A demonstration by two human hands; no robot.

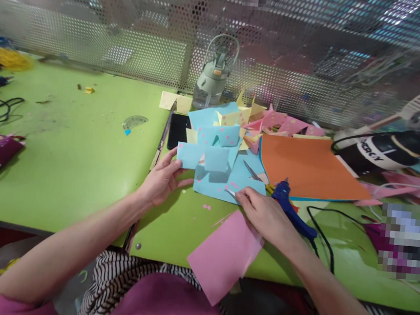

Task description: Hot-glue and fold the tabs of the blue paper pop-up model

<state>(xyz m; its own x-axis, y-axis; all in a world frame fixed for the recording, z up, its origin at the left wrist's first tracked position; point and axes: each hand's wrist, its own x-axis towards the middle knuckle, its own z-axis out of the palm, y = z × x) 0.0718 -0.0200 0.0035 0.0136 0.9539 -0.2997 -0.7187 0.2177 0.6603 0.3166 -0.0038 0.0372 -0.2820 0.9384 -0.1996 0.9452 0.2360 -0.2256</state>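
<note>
My left hand (161, 178) grips the left edge of a light blue folded paper construction (210, 155) that stands on a light blue sheet (225, 186). My right hand (262, 212) rests on the near edge of that sheet, fingers pinched on a small pale piece I cannot name. Small pink dots are stuck on the blue paper. A pink sheet (223, 256) lies under my right wrist and overhangs the table's front edge.
An orange sheet (310, 168) lies to the right, with scissors (253, 172) and a blue glue gun (293, 211) beside it. A black phone (177, 130), a water bottle (212, 77), yellow and pink paper pieces and cables sit behind. A perforated metal screen backs the green table (66, 155).
</note>
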